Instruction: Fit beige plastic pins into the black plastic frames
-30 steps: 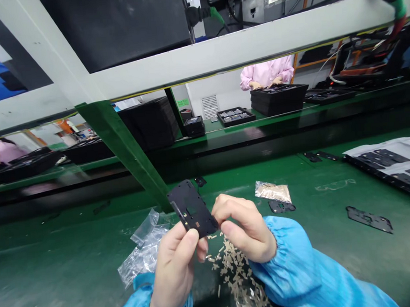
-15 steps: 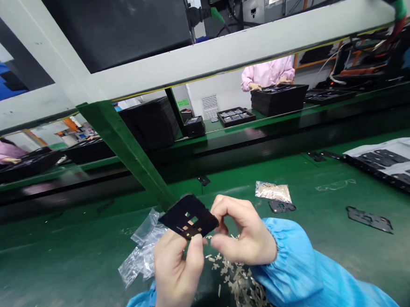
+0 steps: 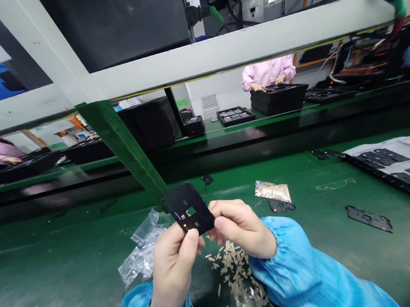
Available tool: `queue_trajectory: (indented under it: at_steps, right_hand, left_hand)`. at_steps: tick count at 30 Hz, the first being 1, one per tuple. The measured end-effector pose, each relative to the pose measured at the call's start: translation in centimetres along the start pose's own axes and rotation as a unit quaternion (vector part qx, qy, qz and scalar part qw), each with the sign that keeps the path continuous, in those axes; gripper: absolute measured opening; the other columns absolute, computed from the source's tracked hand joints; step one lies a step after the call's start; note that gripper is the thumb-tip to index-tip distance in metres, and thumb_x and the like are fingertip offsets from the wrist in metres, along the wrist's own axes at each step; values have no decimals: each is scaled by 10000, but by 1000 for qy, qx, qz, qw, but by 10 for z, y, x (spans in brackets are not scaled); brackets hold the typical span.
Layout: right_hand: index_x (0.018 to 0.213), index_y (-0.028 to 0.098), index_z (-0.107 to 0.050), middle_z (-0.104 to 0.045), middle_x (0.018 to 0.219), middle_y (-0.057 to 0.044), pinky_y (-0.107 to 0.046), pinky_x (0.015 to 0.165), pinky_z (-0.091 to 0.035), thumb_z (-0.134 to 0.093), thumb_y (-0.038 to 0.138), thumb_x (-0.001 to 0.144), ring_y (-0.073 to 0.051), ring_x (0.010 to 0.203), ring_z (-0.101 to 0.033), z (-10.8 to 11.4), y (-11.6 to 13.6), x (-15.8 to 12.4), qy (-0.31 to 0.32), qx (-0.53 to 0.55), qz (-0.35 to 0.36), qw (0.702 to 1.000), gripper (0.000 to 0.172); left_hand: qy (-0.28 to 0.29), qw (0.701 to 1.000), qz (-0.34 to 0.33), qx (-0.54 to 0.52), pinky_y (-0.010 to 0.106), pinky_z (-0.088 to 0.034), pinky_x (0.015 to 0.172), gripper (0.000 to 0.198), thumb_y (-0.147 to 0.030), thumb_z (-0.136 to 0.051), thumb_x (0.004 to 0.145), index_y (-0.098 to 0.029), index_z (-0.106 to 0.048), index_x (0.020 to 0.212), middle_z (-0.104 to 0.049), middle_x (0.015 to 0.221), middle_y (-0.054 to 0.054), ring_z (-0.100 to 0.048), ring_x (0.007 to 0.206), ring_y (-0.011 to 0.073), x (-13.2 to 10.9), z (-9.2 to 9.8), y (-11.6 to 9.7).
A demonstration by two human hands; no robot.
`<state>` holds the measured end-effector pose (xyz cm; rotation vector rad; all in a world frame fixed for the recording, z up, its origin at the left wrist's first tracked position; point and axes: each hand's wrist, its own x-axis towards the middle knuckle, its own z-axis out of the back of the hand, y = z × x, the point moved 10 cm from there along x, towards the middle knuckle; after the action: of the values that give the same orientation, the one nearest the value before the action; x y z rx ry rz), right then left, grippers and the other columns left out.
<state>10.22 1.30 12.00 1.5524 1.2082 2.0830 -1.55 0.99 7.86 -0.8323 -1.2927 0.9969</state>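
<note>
My left hand (image 3: 173,261) grips the lower edge of a thin black plate with cutouts (image 3: 177,198), thumb in front and fingers behind. The plate is tilted, its broad face towards me. At its right edge, my right hand (image 3: 247,230) has its thumb and index finger closed on the corner; the other fingertips are partly hidden. Below the hands, many small beige pieces (image 3: 238,270) lie loose on the green bench (image 3: 325,262). Crumpled clear plastic bags (image 3: 142,256) rest to the left of my left hand.
A clear bag of beige pieces (image 3: 272,191) touches a black plate (image 3: 281,206). Another black plate (image 3: 369,218) lies farther right, near a tray of black parts (image 3: 385,178). A green post (image 3: 124,150) stands ahead. Beyond it, a person in pink (image 3: 268,74) works at a black box (image 3: 278,100).
The black plate has been tipped more upright, so its face shows more fully. My right thumb has moved up to the plate's right edge, closing with the index finger.
</note>
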Motion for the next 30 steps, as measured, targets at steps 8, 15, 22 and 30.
queue_trajectory:
  at_steps: [8,15,22,30]
  right_hand:
    - [633,176,-440,-476,579,15,-193,454,-375,-475,174,774,-76,490,-431,3,5,0,-63,-45,14,997,145]
    - [676,183,-447,-484,596,21,-207,472,-403,-536,172,706,-84,501,-436,-5,12,-1,-49,-22,19,998,94]
    - [697,178,-459,-508,643,-7,-234,533,-407,-425,297,837,-111,574,-466,-2,9,-3,-40,-41,14,998,186]
    - [587,174,-450,-454,567,21,-201,519,-345,-366,255,872,-86,524,-433,33,-22,7,-80,-346,-44,934,308]
  left_hand:
    - [-30,999,17,-32,225,-360,471,285,-355,-578,778,-156,-619,578,-543,526,-1,-460,496,115,0,0,-1]
    - [13,982,111,-150,206,-334,424,297,-383,-631,710,-136,-578,553,-504,468,-12,-416,436,91,5,-15,10]
    - [21,984,101,-146,204,-332,418,270,-364,-621,715,-148,-588,557,-507,465,-15,-417,432,91,8,-18,10]
    - [4,999,-30,15,254,-427,748,213,-240,-575,787,-220,-606,997,-611,964,28,-556,889,175,31,-14,6]
